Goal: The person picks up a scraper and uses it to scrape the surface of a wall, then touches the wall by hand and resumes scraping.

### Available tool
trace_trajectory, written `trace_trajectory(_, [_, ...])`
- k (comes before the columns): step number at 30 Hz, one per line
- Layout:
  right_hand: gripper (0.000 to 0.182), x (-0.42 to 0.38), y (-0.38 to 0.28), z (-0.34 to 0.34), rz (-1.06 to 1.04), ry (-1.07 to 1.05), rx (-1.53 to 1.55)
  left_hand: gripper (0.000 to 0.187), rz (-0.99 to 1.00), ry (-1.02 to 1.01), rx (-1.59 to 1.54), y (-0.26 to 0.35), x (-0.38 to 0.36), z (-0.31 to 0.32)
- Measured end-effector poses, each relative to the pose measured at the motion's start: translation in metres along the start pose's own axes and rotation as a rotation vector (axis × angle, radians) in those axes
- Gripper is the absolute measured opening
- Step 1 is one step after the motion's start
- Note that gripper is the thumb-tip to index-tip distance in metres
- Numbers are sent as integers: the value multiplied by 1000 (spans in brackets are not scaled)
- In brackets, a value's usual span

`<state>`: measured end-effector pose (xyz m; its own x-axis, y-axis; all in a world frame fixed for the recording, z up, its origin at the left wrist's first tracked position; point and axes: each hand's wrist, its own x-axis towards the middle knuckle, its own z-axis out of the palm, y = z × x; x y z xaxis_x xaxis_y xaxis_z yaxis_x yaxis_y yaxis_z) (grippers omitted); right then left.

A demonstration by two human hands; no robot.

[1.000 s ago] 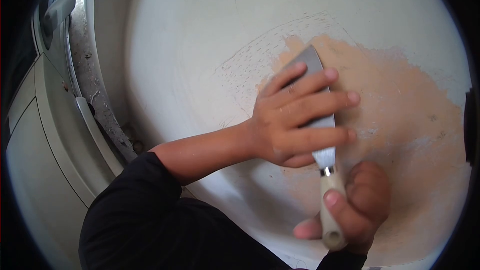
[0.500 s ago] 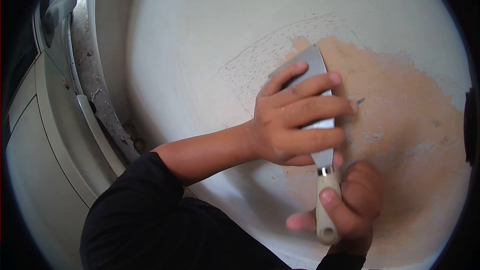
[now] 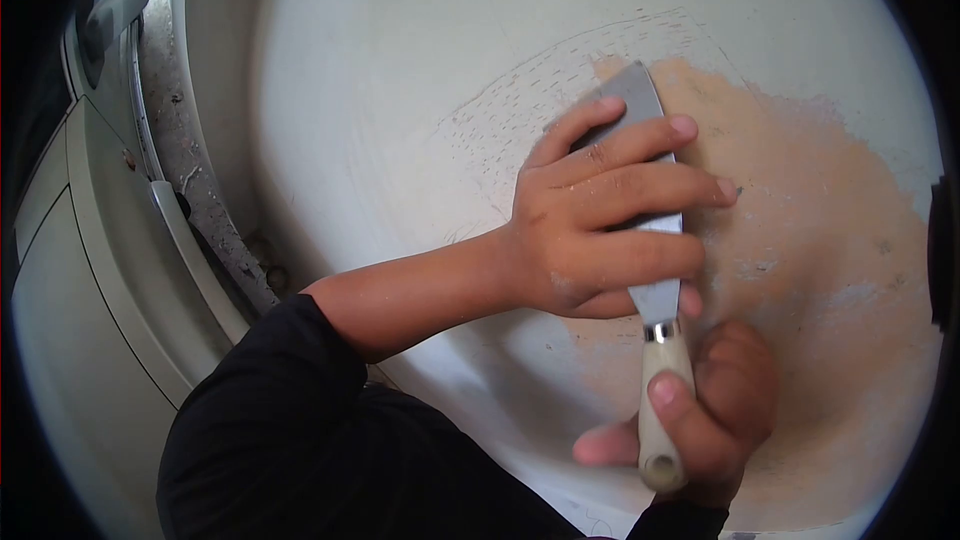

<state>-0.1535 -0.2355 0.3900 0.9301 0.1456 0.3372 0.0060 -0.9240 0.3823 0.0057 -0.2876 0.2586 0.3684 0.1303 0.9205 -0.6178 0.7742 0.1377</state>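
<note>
Probably light and stiff, the scraper (image 3: 660, 331) is well held: handle (image 3: 652, 435) in right fingers (image 3: 735, 370), blade (image 3: 638, 92) under spread left fingers (image 3: 640, 190).

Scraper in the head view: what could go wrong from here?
The left hand spreads over the scraper, with some fingertips beyond the blade's side edge; a sideways slip might nick them. Those fingertips could also smear the tan patch if it is soft. The blade's upper corner lies at that patch's border, so tilting might gouge it.
</note>
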Motion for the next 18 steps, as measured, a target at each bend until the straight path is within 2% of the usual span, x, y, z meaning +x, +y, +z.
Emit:
trace_trajectory(2, [47,1,-1,3,-47,6,-27,31,50,-6,-30,-1,-1,2])
trace_trajectory(4, [46,-1,-3,10,37,53,-14,31,18,6,-17,1,-2,4])
trace_trajectory(8, [46,2,-2,0,-22,-30,-31,32,45,17,-26,1,-3,5])
trace_trajectory(10, [43,2,-3,6,44,29,19,32,34,17,-26,1,-1,4])
trace_trajectory(14, [41,7,-6,0,19,15,-40,31,30,6,-10,-2,1,1])
trace_trajectory(18, [42,7,-12,-3,98,-13,13,29,35,3,2,-2,2,3])
